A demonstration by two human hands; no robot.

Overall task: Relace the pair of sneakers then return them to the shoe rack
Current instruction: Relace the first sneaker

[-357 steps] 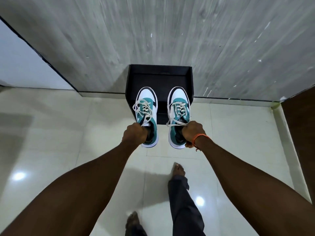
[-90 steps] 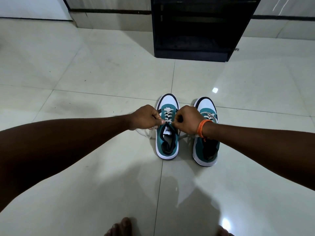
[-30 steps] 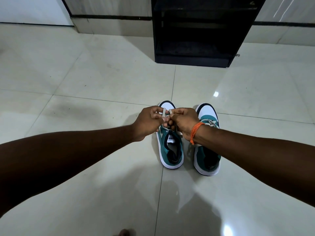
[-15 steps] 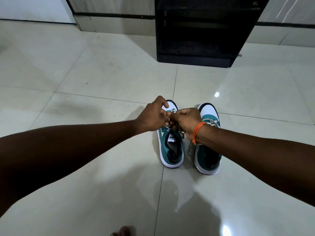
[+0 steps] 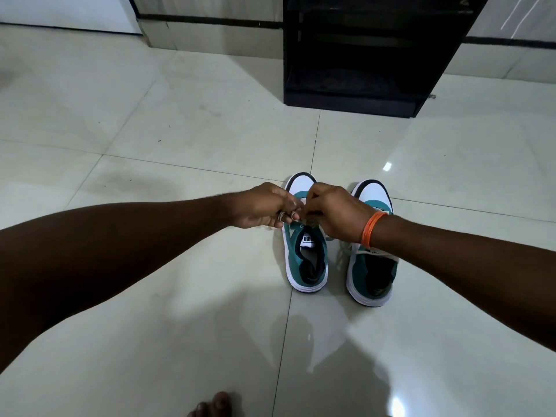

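Note:
Two teal and white sneakers stand side by side on the tiled floor, toes pointing away from me. Over the left sneaker (image 5: 307, 260) both hands meet above its tongue. My left hand (image 5: 264, 207) pinches a pale lace end (image 5: 288, 216) between its fingertips. My right hand (image 5: 334, 215), with an orange band at the wrist, is closed on the lace just beside it. The lacing under the hands is hidden. The right sneaker (image 5: 373, 272) sits untouched, its white laces loose by my right wrist.
The black shoe rack (image 5: 361, 55) stands open against the wall straight ahead, its lower shelves dark. Glossy pale floor tiles (image 5: 180, 130) lie between it and the sneakers. My bare toes (image 5: 215, 406) show at the bottom edge.
Both hands have dropped slightly toward the left sneaker's tongue and stay pinched on its lace. The left index finger, raised half a second ago, has curled down. The sneakers have not moved.

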